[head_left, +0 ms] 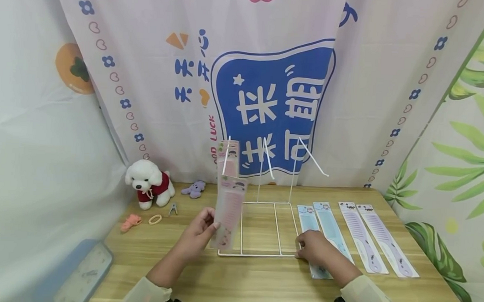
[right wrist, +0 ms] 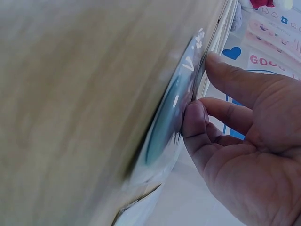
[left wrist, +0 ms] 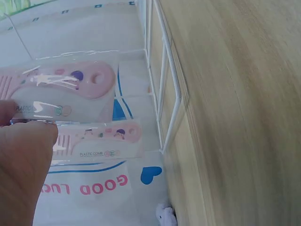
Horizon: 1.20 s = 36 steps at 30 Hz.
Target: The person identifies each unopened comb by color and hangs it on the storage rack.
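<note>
While your left hand (head_left: 198,233) pinches a packaged pink comb (head_left: 228,212) between thumb and fingers, holding it upright just at the front left corner of the white wire rack (head_left: 262,229), your right hand (head_left: 312,247) rests on the wooden table (head_left: 259,284) with its fingertips (right wrist: 195,113) pressed on the lower end of a packaged blue comb (head_left: 312,239). That blue comb lies flat just right of the rack's base, touching a second blue comb (head_left: 330,226) beside it. Further right lie two purple combs (head_left: 375,238), side by side. Behind the pink comb in your grip, another pink comb (head_left: 228,157) hangs on the rack's left hook. At the far left of the table sits a white plush dog (head_left: 150,182), with a small purple plush (head_left: 194,189) near it.
</note>
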Each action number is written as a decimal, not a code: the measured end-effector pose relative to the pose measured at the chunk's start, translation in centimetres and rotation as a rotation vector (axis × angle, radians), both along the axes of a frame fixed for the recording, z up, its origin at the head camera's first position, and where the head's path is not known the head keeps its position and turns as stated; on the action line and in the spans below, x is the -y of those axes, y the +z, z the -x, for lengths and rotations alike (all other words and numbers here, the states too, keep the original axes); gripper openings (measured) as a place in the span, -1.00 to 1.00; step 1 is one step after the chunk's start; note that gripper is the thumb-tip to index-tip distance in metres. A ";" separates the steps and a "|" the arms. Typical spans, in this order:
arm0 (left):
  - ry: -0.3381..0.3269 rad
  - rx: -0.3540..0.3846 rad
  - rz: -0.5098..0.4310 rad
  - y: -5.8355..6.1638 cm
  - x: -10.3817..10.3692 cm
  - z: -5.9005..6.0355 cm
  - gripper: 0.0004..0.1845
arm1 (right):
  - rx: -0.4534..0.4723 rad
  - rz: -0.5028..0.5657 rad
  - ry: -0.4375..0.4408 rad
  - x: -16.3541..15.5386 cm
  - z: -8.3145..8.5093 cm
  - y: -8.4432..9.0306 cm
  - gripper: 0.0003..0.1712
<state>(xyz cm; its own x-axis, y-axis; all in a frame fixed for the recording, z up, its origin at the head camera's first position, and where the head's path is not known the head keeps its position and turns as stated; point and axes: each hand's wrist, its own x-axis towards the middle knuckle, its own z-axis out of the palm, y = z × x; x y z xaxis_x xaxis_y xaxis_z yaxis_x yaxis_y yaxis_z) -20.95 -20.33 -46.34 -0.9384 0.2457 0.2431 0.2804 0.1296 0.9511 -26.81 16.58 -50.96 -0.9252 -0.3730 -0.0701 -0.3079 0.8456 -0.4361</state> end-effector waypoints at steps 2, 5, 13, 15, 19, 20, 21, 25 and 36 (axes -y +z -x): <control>0.024 0.007 -0.041 0.0 0.1 0.0 -0.85 | 0.000 0.001 0.001 0.0 0.0 0.0 -0.41; 0.050 0.022 -0.082 0.1 0.2 0.0 -0.84 | -0.001 0.000 0.001 -0.1 0.0 0.0 -0.42; 0.076 0.054 -0.115 0.2 0.1 0.0 -0.87 | -0.004 -0.001 0.000 -0.2 0.0 0.0 -0.42; 0.075 0.053 -0.117 0.2 0.1 0.0 -0.87 | -0.005 -0.005 0.001 -0.2 0.1 -0.1 -0.43; 0.074 0.055 -0.125 0.2 0.2 0.0 -0.85 | -0.008 -0.009 0.008 -0.1 0.1 0.0 -0.44; 0.079 0.059 -0.125 0.2 0.2 0.0 -0.86 | -0.009 -0.009 0.012 -0.1 0.1 0.0 -0.44; 0.084 0.062 -0.127 0.2 0.2 -0.1 -0.86 | -0.010 -0.009 0.012 -0.1 0.1 0.0 -0.44; 0.099 0.076 -0.127 0.2 0.2 0.0 -0.86 | -0.008 -0.004 0.013 0.0 0.1 0.1 -0.42; 0.100 0.061 -0.145 0.0 0.1 0.0 -0.85 | -0.003 -0.009 0.001 0.0 0.2 -0.1 -0.39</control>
<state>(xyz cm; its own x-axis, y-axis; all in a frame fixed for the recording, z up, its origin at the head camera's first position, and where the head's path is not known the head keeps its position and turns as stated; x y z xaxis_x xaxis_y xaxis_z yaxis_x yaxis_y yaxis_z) -20.97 -20.48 -46.30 -0.9705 0.1169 0.2110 0.2140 0.0138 0.9767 -27.01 16.56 -51.03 -0.9252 -0.3729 -0.0704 -0.3098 0.8494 -0.4272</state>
